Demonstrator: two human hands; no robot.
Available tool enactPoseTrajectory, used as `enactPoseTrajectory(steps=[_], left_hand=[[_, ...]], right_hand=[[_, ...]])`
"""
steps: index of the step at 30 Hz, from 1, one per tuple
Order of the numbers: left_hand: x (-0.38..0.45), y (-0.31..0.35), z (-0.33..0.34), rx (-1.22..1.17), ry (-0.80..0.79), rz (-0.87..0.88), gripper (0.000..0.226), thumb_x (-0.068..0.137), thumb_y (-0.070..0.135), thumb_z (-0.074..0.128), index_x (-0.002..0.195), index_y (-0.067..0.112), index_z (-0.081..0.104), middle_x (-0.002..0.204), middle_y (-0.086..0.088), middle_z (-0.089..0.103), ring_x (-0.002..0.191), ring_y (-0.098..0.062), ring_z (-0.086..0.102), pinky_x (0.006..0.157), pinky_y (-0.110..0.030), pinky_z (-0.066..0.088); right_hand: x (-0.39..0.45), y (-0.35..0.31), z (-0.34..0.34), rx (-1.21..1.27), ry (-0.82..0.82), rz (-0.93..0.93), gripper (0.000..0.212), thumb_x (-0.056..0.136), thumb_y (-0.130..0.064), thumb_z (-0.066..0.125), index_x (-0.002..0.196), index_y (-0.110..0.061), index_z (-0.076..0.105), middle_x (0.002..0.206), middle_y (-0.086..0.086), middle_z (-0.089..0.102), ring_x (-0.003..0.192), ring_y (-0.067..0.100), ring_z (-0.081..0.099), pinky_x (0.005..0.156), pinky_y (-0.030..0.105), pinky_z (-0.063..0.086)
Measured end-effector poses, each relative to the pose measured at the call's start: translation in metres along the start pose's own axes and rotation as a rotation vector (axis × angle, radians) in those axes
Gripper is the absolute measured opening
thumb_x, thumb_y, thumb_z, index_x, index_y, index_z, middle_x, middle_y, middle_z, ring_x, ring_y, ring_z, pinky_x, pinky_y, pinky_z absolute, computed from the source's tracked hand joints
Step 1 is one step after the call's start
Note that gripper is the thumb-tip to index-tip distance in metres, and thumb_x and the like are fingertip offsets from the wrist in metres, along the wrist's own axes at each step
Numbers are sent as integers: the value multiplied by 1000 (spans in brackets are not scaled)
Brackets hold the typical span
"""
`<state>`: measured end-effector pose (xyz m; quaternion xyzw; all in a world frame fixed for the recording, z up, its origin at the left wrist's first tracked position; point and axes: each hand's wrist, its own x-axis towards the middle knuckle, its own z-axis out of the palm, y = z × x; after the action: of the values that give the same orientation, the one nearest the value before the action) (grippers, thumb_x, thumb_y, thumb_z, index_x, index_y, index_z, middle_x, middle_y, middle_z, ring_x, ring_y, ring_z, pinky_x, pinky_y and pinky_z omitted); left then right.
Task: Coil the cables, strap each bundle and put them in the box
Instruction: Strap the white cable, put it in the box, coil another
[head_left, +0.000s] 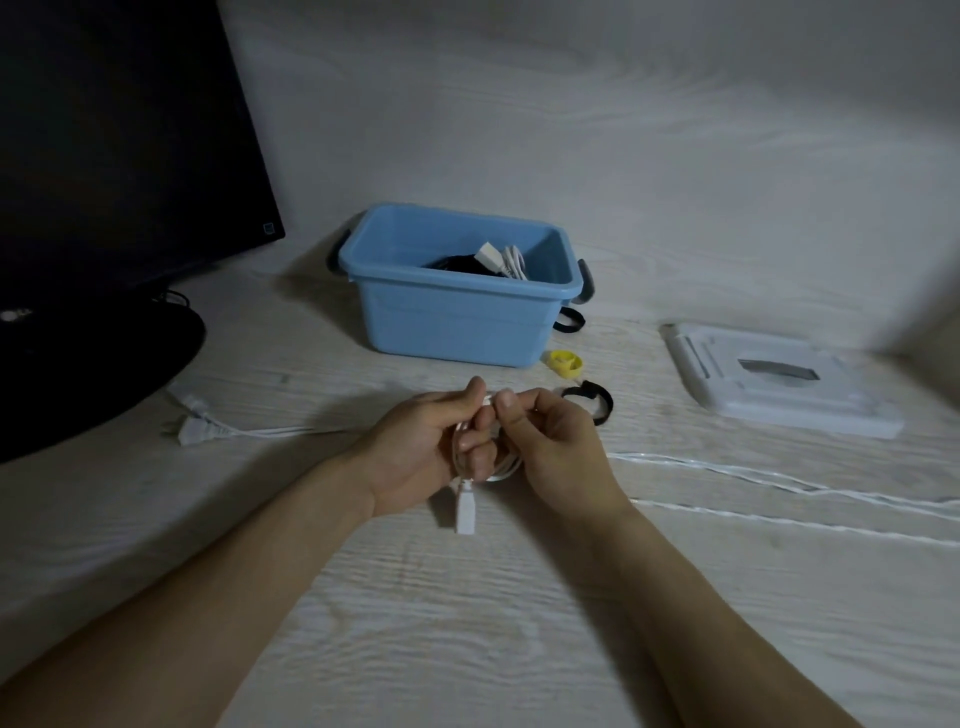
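Observation:
My left hand (426, 447) grips a small coil of white cable (498, 470) in the middle of the table, and a white connector (465, 512) hangs below it. My right hand (550, 447) pinches the same cable at the top of the coil. The loose length of the cable (779, 483) trails off to the right across the table. Behind the hands stands a blue box (457, 312) holding a black bundle and a white bundle. A yellow strap (565, 362) and a black strap (592, 400) lie right of the hands, and another black strap (569, 319) lies beside the box.
A dark monitor (114, 156) on its stand fills the left. A white plug (195, 428) with its cord lies on the table left of my hands. The white box lid (779, 384) lies at the right. The wall is close behind the box.

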<state>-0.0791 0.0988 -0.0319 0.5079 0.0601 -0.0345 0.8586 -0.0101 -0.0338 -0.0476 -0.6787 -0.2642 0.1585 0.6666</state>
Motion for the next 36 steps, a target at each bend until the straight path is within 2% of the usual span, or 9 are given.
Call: enactPoseTrajectory(steps=[3, 6, 11, 14, 17, 20, 25, 31, 36], left_hand=[[-2, 0, -1, 9, -36, -7, 42, 94, 35, 43, 66, 8, 58, 56, -7, 45, 56, -21, 53, 62, -29, 51], [-3, -4, -1, -58, -55, -21, 40, 95, 32, 39, 70, 7, 59, 58, -9, 49, 58, -23, 54, 62, -30, 52], [0, -5, -2, -117, -9, -93, 40, 102, 30, 33, 65, 19, 43, 52, 6, 15, 43, -10, 16, 51, -20, 36], [2, -3, -6, -127, 60, -54, 45, 101, 27, 33, 57, 22, 40, 46, 9, 16, 39, -10, 10, 60, -22, 35], [1, 2, -10, -179, 116, -37, 44, 98, 28, 37, 54, 23, 40, 44, 9, 18, 38, -8, 10, 39, -22, 14], [1, 10, -13, -259, 166, 4, 43, 95, 27, 38, 52, 23, 37, 43, 10, 18, 36, -7, 9, 38, -24, 5], [-2, 32, -31, -401, 351, 196, 36, 79, 25, 44, 45, 25, 31, 38, 9, 17, 30, -7, 11, 35, -23, 6], [-2, 34, -50, -564, 522, 308, 48, 96, 22, 29, 48, 23, 32, 39, 9, 19, 30, -8, 15, 32, -22, 13], [3, 28, -38, -684, 514, 293, 42, 98, 31, 32, 66, 10, 48, 53, 3, 26, 45, -10, 24, 51, -24, 22]], right_hand=[[0, 1, 1, 0, 36, -18, 38, 98, -30, 60, 90, 7, 62, 71, 27, 69, 53, 30, 63, 57, 43, 55], [1, 3, 2, 10, 64, -18, 46, 94, -42, 64, 81, 3, 64, 66, 22, 68, 50, 23, 60, 56, 37, 51], [-1, 1, 2, -87, 125, -29, 46, 85, -49, 65, 69, -6, 61, 55, 7, 66, 51, 16, 60, 55, 29, 48], [-2, -2, 2, -156, 68, -138, 41, 95, -37, 62, 72, -3, 63, 57, 7, 67, 50, 12, 58, 52, 27, 44], [-1, -4, -4, -337, 46, -254, 30, 98, -31, 62, 78, -10, 70, 62, -5, 68, 54, 8, 63, 54, 30, 50], [2, -8, -17, -478, 105, -332, 24, 96, -27, 65, 76, -16, 70, 64, -10, 67, 57, 8, 63, 57, 24, 49], [4, -11, -36, -568, 159, -329, 20, 92, -31, 70, 75, -23, 72, 64, -16, 66, 61, 4, 63, 59, 20, 47], [3, -7, -30, -628, 58, -339, 10, 90, -25, 72, 84, -18, 74, 77, -11, 72, 72, 5, 68, 67, 26, 56], [-4, -1, -20, -767, -96, -399, 5, 90, -21, 65, 88, -18, 68, 84, -7, 69, 77, 9, 64, 71, 32, 53]])
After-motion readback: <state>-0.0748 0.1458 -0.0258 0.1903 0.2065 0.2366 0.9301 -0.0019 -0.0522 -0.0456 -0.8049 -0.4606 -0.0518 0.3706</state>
